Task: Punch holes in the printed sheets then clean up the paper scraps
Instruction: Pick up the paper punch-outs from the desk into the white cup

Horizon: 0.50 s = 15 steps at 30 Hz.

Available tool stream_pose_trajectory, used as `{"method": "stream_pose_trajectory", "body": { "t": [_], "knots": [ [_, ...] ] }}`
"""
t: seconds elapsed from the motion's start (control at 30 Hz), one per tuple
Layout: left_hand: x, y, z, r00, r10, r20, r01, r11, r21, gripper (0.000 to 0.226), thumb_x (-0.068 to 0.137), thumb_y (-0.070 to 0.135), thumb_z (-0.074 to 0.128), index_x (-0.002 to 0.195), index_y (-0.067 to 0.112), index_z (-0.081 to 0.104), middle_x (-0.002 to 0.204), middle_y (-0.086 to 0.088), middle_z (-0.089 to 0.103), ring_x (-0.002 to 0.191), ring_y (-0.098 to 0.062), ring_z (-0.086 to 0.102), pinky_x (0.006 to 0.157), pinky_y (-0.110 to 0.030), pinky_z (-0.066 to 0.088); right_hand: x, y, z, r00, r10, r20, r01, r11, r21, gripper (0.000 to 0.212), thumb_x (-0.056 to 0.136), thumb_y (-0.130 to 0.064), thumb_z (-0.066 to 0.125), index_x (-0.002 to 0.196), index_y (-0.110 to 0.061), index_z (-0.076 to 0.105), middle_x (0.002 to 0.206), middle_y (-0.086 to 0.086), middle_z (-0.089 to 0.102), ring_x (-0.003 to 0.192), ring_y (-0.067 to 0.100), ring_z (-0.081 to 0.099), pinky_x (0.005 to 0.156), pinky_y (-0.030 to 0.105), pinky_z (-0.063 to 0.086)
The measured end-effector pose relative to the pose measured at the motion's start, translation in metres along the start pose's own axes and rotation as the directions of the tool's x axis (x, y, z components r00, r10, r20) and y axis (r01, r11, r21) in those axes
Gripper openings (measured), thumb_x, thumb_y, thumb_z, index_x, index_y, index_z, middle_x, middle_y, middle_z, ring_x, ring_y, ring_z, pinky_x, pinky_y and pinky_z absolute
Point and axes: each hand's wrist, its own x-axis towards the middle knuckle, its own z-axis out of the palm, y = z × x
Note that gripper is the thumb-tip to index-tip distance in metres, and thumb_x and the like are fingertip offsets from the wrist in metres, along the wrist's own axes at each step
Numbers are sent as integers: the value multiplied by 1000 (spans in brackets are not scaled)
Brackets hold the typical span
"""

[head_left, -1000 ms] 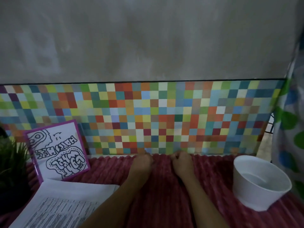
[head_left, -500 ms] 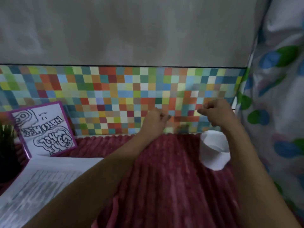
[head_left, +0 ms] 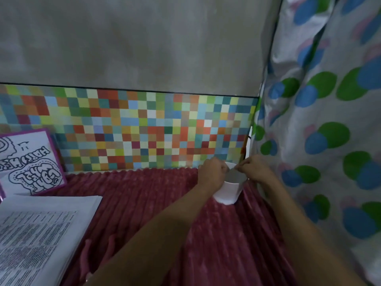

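A single head-worn wide-angle camera looks forward and down across the red cloth [head_left: 144,203] toward the wall [head_left: 144,38], angled a little rightward so the curtain [head_left: 329,120] fills the right side. The left hand [head_left: 212,172] and right hand [head_left: 255,168] lie at arm's length, right of centre.

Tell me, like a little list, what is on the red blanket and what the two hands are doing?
Surface: ribbed red blanket
Cup: white, upright, at the right by the dotted curtain
Left hand: fingers curled, at the cup's rim
Right hand: fingers curled, over the cup's mouth
Scraps in fingers: too small to tell
Printed sheets: stack, near left
Drawing: purple-edged, leaning on the checked panel
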Motion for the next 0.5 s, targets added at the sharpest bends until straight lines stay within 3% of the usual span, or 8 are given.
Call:
{"method": "stream_pose_trajectory", "body": {
  "t": [0.03, 0.07, 0.13, 0.17, 0.23, 0.27, 0.37, 0.5],
  "knots": [
    [-1, 2, -1, 1000, -22, -11, 22, 1000, -21, 43, 72, 0, 57, 55, 13, 20, 48, -6, 32, 59, -32, 51, 65, -40, 47, -1, 0, -1, 1000, 0, -21, 1, 1000, 27, 19, 81, -2, 69, 88, 16, 70, 71, 29, 65, 59, 19, 48, 49, 26, 36],
    [-3, 5, -4, 999, -49, -23, 48, 998, -50, 28, 74, 5, 64, 65, 6, 37, 46, -7, 41, 61, -33, 57, 69, -43, 50, -2, 0, -2, 999, 11, -38, -8, 998, 65, 19, 79, -1, 70, 86, 17, 69, 66, 23, 61, 59, 19, 47, 51, 26, 35],
    [-6, 7, -8, 995, -99, -31, 94, 987, -127, 30, 75, 18, 76, 51, 9, 61, 55, 0, 63, 67, -26, 65, 71, -36, 51, -4, 1, -3, 998, 43, -56, -36, 991, 126, 15, 76, 2, 72, 80, 16, 69, 64, 13, 57, 56, 18, 47, 51, 27, 36],
    [-9, 9, -10, 994, -105, -21, 101, 982, -159, 22, 74, 23, 79, 57, 13, 70, 66, 0, 70, 70, -21, 67, 69, -32, 50, -6, 1, -3, 997, 59, -56, -51, 989, 135, 10, 75, 3, 73, 77, 13, 71, 62, 11, 59, 53, 16, 48, 50, 26, 36],
    [-13, 11, -15, 994, -107, -34, 101, 982, -160, 17, 75, 24, 79, 66, 11, 74, 75, -2, 73, 73, -17, 66, 66, -28, 47, -10, -1, -1, 995, 78, -58, -68, 984, 162, 5, 72, 5, 75, 73, 7, 71, 59, 9, 59, 52, 14, 49, 50, 25, 38],
    [-13, 7, -13, 995, -90, -45, 83, 986, -143, 18, 76, 21, 78, 60, 14, 72, 70, -2, 71, 74, -20, 66, 67, -29, 49, -13, -1, 0, 995, 83, -60, -71, 981, 180, 7, 70, 6, 77, 71, 6, 71, 59, 10, 60, 54, 15, 52, 51, 26, 40],
    [-12, -2, -10, 998, -31, -51, 30, 999, -27, 45, 76, -2, 59, 43, 23, 43, 53, 3, 48, 74, -37, 61, 72, -48, 54, -16, 0, 6, 991, 107, -83, -87, 974, 210, 16, 66, 4, 81, 62, 0, 67, 62, 10, 63, 61, 18, 58, 59, 28, 44],
    [-11, -4, -6, 1000, 1, 3, -1, 999, -39, 26, 82, 5, 57, 71, 20, 75, 85, -1, 72, 87, -29, 61, 88, -42, 48, -13, 5, 12, 991, 80, -107, -64, 987, 148, 5, 73, 5, 74, 72, 1, 74, 73, 15, 72, 72, 23, 67, 69, 34, 55]
  ]
}}
